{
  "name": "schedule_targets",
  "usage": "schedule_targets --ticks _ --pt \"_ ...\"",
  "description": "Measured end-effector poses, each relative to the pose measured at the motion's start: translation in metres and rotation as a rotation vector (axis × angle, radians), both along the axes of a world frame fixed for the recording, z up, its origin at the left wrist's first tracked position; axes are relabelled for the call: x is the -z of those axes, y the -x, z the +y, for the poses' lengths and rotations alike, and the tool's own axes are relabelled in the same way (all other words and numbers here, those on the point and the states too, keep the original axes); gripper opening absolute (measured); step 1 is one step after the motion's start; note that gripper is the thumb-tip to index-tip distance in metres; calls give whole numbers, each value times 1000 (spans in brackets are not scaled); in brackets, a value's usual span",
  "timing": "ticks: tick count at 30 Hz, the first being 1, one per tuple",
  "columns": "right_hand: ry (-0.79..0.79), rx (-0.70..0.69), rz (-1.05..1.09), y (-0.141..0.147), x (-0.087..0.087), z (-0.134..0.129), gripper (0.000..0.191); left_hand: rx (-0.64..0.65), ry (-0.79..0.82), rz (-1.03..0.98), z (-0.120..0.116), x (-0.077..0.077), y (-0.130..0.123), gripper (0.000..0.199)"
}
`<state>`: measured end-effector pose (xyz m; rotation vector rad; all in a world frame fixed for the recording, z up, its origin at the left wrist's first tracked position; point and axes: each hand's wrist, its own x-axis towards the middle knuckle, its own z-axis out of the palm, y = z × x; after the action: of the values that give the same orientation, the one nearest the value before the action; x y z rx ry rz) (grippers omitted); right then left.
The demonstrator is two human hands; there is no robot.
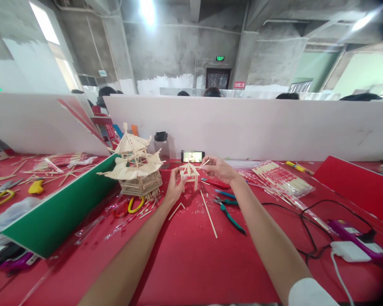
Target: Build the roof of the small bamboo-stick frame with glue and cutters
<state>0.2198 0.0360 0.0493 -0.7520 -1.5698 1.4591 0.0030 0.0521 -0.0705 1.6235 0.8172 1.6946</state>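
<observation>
A small pavilion frame (pixel 189 171) of thin wooden sticks stands upright on the red table (pixel 191 263). My left hand (pixel 176 185) is closed on its left side, steadying it. To the right of its roof, my right hand (pixel 217 168) pinches a short wooden stick (pixel 205 163) between thumb and fingers. Whether that stick touches the roof I cannot tell. One long stick (pixel 208 213) and a bent piece (pixel 176 211) lie in front. Green-handled pliers (pixel 230 217) rest open below my right hand. Wood crumbs are scattered around.
A larger stick pagoda (pixel 137 165) stands at the left, beside a green board (pixel 64 204) and yellow-handled scissors (pixel 136 205). Behind are a bottle (pixel 161 148) and a propped phone (pixel 193 157). Stick packs (pixel 282 177), black cable (pixel 315 238) and a purple power strip (pixel 354 238) lie right.
</observation>
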Motion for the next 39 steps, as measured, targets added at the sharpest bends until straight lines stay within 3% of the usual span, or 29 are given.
schedule_targets --ticks 7,13,20,26,29,33,36,39 --pt "-8 -20 35 -1 3 4 39 7 6 8 0 0 0 36" --pt "-129 128 -35 1 7 11 37 15 -2 6 -1 -1 1 35" --pt "-40 78 -31 -2 9 13 33 13 -5 -1 0 -1 0 34" --pt "-66 157 -164 2 9 16 21 17 1 5 -1 -1 0 35" --pt "-154 202 -299 4 7 15 20 17 -5 9 0 -1 0 35" --pt "-384 314 -484 6 5 16 15 18 -3 -3 0 0 0 35" --pt "-537 419 -497 11 6 17 13 19 -2 4 0 0 0 35" --pt "-585 468 -463 18 7 15 11 25 0 3 0 -1 0 35"
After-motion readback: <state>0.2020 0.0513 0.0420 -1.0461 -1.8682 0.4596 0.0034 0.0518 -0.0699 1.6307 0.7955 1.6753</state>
